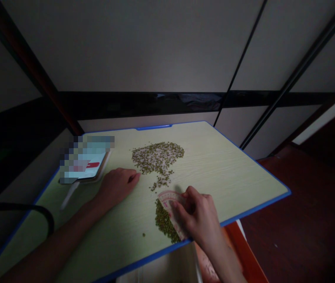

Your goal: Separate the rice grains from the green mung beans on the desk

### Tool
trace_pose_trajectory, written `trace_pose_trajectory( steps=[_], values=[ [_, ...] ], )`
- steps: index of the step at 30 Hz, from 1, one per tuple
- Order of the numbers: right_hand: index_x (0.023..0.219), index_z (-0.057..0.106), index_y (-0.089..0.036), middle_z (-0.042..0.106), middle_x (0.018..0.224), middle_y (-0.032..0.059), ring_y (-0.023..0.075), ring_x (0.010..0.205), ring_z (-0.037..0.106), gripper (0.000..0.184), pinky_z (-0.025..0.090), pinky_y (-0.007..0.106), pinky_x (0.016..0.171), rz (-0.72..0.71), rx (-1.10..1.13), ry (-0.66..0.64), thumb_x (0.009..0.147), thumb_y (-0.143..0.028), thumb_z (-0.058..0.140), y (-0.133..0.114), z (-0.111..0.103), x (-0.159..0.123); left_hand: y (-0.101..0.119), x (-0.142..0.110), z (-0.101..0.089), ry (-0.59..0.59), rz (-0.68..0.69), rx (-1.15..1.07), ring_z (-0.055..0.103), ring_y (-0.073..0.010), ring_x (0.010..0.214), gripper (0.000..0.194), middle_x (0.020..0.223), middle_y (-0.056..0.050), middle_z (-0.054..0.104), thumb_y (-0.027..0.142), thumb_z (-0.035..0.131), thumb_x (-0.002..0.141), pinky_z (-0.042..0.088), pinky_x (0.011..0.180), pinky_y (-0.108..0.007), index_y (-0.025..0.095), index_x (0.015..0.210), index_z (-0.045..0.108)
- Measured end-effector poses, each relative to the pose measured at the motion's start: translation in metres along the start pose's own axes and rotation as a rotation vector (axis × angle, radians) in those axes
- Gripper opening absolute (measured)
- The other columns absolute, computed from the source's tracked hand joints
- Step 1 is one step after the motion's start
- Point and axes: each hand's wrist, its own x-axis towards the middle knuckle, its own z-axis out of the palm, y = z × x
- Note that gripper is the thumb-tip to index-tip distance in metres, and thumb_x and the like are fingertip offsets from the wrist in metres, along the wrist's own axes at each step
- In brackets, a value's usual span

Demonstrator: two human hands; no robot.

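Observation:
My right hand (198,214) grips a pale pink, see-through protractor (167,195) near the table's front edge. The protractor stands against a small heap of green mung beans (164,222), at the heap's right side. My left hand (120,182) rests on the board with its fingers curled in, and nothing shows in it. Beyond both hands spreads a larger patch of mung beans mixed with pale grains (157,155). A thin trail of beans and grains (160,181) runs from that patch toward the protractor. One lone bean (143,234) lies left of the heap.
A phone or tablet with a lit, partly blurred screen (89,157) lies at the board's left. The wood-patterned tabletop (214,157) has a blue rim. Below its front edge are a cream container (167,265) and an orange one (244,251). Cabinet doors (143,47) stand behind.

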Motion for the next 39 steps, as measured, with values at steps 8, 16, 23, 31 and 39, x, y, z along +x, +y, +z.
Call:
trace_pose_trajectory(
  steps=[8,16,23,31,39],
  values=[
    [0.064,0.038,-0.021,0.045,0.049,-0.0029,0.0143,0.047,0.044,0.018,0.03,0.024,0.053,0.022,0.013,0.002,0.074,-0.031,0.049,-0.008,0.004,-0.004,0.001,0.0,-0.001,-0.001,-0.014,-0.011,0.055,-0.017,0.065,0.039,0.064,-0.004,0.063,0.037,0.029,0.081,0.03,0.058,-0.026,0.02,0.058,0.056],
    [0.067,0.044,-0.021,0.044,0.047,-0.0037,0.013,0.045,0.04,0.014,0.027,0.022,0.046,0.058,0.163,-0.011,0.074,-0.031,0.05,-0.005,0.002,-0.004,0.001,0.0,0.0,0.02,0.009,0.001,0.058,-0.0188,0.066,0.04,0.065,-0.005,0.064,0.037,0.028,0.082,0.031,0.057,-0.027,0.02,0.06,0.058],
    [0.073,0.046,-0.02,0.045,0.046,-0.0045,0.0122,0.044,0.04,0.011,0.026,0.021,0.043,0.051,0.196,-0.029,0.073,-0.03,0.05,0.008,-0.004,0.011,0.0,-0.001,0.002,0.028,0.02,-0.013,0.058,-0.0206,0.068,0.04,0.065,-0.007,0.064,0.036,0.028,0.082,0.031,0.058,-0.028,0.02,0.061,0.059],
    [0.074,0.047,-0.019,0.051,0.052,-0.0026,0.0122,0.047,0.046,0.008,0.029,0.021,0.046,-0.035,0.174,-0.109,0.071,-0.023,0.053,0.014,-0.011,0.033,-0.001,-0.001,0.002,0.019,0.015,-0.028,0.058,-0.0204,0.068,0.041,0.065,-0.007,0.065,0.036,0.028,0.082,0.032,0.058,-0.028,0.02,0.062,0.059],
    [0.074,0.048,-0.019,0.049,0.055,-0.0031,0.011,0.05,0.042,0.006,0.027,0.021,0.048,-0.161,0.139,-0.156,0.071,-0.019,0.053,0.011,-0.009,0.045,0.001,-0.001,0.002,0.009,-0.007,-0.018,0.058,-0.0187,0.068,0.041,0.066,-0.006,0.064,0.036,0.027,0.082,0.031,0.058,-0.027,0.019,0.062,0.059]
  ],
)
